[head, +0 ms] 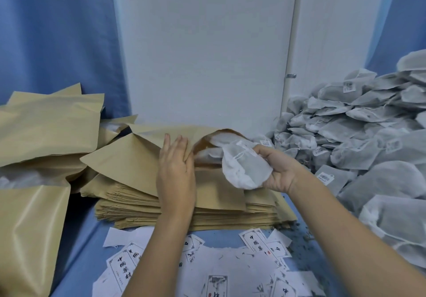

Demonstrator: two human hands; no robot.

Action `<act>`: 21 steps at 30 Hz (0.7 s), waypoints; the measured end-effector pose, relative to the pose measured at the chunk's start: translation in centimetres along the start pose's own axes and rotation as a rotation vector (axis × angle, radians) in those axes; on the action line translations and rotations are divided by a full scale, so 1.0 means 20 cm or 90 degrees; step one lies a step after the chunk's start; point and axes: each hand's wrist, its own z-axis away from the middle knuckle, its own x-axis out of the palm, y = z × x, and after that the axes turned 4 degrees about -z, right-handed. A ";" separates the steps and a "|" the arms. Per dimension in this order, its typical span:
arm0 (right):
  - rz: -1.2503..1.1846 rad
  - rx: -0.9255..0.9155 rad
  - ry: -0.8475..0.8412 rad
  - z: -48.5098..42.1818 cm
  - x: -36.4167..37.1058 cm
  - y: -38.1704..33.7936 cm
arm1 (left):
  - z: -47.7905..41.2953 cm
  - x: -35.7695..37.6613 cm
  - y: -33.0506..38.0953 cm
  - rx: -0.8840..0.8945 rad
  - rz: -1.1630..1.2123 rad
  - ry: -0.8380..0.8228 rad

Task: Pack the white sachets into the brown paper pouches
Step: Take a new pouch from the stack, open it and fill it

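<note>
A brown paper pouch (138,156) lies on a stack of flat pouches (196,213), its mouth open to the right with white sachets (221,140) showing inside. My left hand (176,172) presses flat on the pouch beside the mouth, fingers straight. My right hand (276,170) grips a white drawstring sachet (244,170) just right of the mouth, partly at its opening.
A big heap of white sachets (368,135) fills the right side. Filled brown pouches (46,131) pile up at the left, one more at the near left (27,239). Printed white labels (207,262) are scattered on the blue table in front. A white wall panel stands behind.
</note>
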 end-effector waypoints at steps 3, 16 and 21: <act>-0.014 -0.027 0.016 0.00 0.03 -0.01 | 0.04 0.00 0.00 -0.006 -0.022 -0.024; -0.025 -0.211 0.328 -0.31 0.19 0.07 | 0.18 0.11 0.12 -0.002 -0.046 -0.035; -0.013 -0.144 0.294 -0.27 0.30 0.09 | 0.17 0.11 0.14 -0.027 -0.048 -0.045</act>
